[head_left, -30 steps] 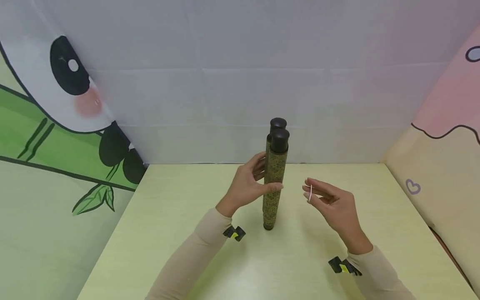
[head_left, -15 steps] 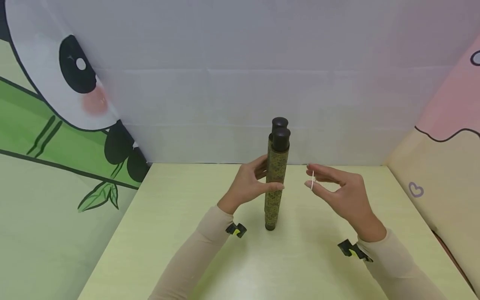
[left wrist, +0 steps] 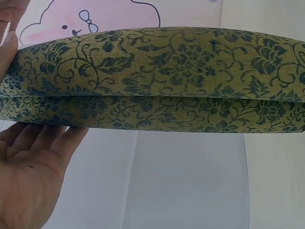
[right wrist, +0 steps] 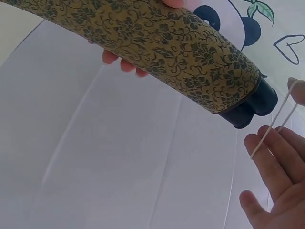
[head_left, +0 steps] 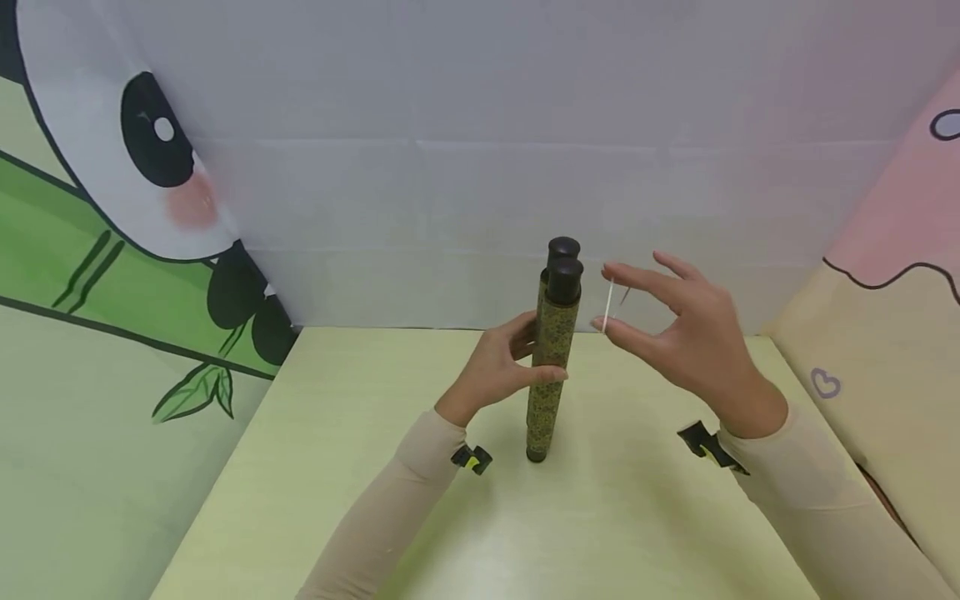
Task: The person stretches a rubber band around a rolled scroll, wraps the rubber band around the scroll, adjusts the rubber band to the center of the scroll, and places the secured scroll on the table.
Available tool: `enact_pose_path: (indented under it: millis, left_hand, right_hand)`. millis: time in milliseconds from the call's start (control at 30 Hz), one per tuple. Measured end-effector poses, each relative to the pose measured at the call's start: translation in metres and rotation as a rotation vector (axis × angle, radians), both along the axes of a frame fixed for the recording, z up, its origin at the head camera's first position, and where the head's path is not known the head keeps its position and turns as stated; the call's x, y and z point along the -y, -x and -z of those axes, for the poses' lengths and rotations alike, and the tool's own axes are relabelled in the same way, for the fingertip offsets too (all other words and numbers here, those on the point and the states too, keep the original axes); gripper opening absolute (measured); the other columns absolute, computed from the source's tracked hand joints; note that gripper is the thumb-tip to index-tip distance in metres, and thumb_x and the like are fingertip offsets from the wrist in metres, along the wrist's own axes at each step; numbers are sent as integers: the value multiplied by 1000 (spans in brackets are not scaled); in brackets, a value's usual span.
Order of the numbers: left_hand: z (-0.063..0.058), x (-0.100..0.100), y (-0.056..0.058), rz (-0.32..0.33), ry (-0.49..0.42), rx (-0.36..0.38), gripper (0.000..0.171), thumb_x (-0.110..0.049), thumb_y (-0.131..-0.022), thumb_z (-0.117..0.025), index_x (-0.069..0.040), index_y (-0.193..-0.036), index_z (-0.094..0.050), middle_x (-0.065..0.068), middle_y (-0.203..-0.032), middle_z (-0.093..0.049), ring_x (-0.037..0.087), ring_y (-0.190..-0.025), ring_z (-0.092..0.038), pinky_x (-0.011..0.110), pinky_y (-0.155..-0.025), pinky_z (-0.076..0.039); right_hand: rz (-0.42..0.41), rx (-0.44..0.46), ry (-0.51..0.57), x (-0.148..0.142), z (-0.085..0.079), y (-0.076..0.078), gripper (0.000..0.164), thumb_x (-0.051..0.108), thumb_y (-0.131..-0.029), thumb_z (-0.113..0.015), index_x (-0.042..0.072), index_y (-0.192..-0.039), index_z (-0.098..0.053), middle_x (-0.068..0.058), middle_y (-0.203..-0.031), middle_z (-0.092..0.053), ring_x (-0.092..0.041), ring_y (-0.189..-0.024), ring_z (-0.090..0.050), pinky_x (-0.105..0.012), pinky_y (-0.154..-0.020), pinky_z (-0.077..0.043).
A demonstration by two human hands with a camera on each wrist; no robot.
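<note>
A rolled scroll (head_left: 553, 342) stands upright in the head view, its two rolls side by side in gold-green cloth with dark floral vines. Black knobs (head_left: 564, 282) cap the top. My left hand (head_left: 487, 379) grips it around the middle, thumb across the front and fingers behind. In the left wrist view the patterned rolls (left wrist: 181, 62) lie against the fingers. My right hand (head_left: 697, 333) is just right of the knobs, holding a thin white elastic band (head_left: 607, 306) stretched between thumb and fingers. The right wrist view shows the loop apart from the knobs (right wrist: 263, 98).
Beneath the hands is a pale yellow tabletop (head_left: 360, 392). A grey-white backdrop (head_left: 420, 192) rises behind it. Cartoon-printed panels flank it, with a green panel (head_left: 90, 450) at left and a pink one (head_left: 907, 200) at right.
My right hand has risen to the height of the scroll's top and spread its thumb and fingers, stretching the elastic band wider. My left hand keeps its grip on the scroll nearly unmoved.
</note>
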State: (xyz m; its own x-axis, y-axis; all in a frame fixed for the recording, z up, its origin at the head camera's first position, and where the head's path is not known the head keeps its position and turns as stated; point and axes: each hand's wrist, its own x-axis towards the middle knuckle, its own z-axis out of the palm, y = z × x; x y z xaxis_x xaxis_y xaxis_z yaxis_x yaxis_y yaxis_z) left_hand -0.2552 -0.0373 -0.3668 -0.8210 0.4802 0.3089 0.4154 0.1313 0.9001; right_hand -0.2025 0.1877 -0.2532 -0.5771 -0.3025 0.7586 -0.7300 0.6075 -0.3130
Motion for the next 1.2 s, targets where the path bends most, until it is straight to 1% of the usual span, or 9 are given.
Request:
enact_pose_path:
  millis: [367, 533, 600, 667, 767, 867, 1000, 1133, 1200]
  left_hand:
    - [-19, -4, -7, 24, 20, -23, 72, -25, -77, -78, -15, -138, -42, 2, -128, -54, 14, -117, -54, 28, -97, -43]
    - [-20, -7, -6, 27, 25, -28, 72, -25, -77, -78, -14, -138, -42, 2, -129, -53, 15, -117, -54, 30, -97, -43]
    - [-20, -8, -5, 24, 31, -28, 72, -25, -77, -78, -14, -139, -42, 3, -130, -53, 15, -118, -54, 30, -97, -43]
    - [-20, -8, -5, 16, 41, -27, 73, -27, -77, -78, -14, -139, -41, 2, -131, -52, 15, -118, -53, 30, -97, -43]
    - [-20, -7, -3, 4, 47, -23, 75, -28, -77, -78, -14, -140, -40, 2, -132, -51, 16, -118, -53, 29, -97, -44]
    - [-21, -8, -1, 6, 39, -18, 75, -27, -77, -78, -15, -140, -40, 2, -132, -52, 16, -118, -53, 30, -97, -44]
    - [-22, -10, 1, 14, 30, -19, 74, -26, -77, -78, -15, -139, -41, 2, -131, -53, 14, -117, -54, 30, -97, -43]
    - [-23, -12, 3, 20, 24, -23, 72, -25, -77, -78, -15, -139, -42, 1, -130, -53, 14, -117, -54, 29, -97, -43]
    - [-24, -12, 4, 21, 20, -20, 72, -25, -77, -78, -15, -139, -43, 1, -131, -53, 14, -117, -54, 29, -97, -43]
  right_hand:
    - [43, -46, -85, 13, -17, 21, 52, 22, -70, -80, 14, -120, -66, -3, -99, -71, -21, -57, -60, -39, -109, -29]
    - [101, 41, -122, 17, -20, 25, 59, 28, -71, -81, 19, -126, -61, 5, -46, -50, -35, -98, -62, -48, -103, -36]
    - [115, 71, -132, 17, -21, 27, 61, 30, -71, -81, 20, -128, -60, 9, -39, -35, -41, -123, -45, -53, -98, -39]
    - [117, 91, -142, 18, -23, 29, 62, 31, -72, -80, 20, -129, -59, 8, -38, -34, -41, -124, -44, -55, -95, -41]
    - [102, 108, -155, 19, -26, 34, 62, 32, -73, -79, 21, -130, -58, 2, -45, -50, -41, -123, -45, -56, -92, -42]
    - [80, 139, -161, 19, -30, 39, 61, 32, -74, -78, 21, -130, -58, -7, -80, -70, -41, -121, -47, -56, -90, -44]
    - [49, 191, -173, 17, -34, 46, 60, 32, -76, -77, 21, -131, -56, -8, -119, -64, -40, -121, -48, -54, -92, -43]
    - [8, 219, -205, 17, -37, 54, 61, 37, -78, -74, 22, -133, -54, 0, -126, -60, -26, -118, -53, -43, -92, -44]
    - [-13, 232, -221, 17, -39, 58, 60, 40, -79, -73, 22, -134, -53, 4, -126, -59, -17, -102, -59, -35, -81, -46]
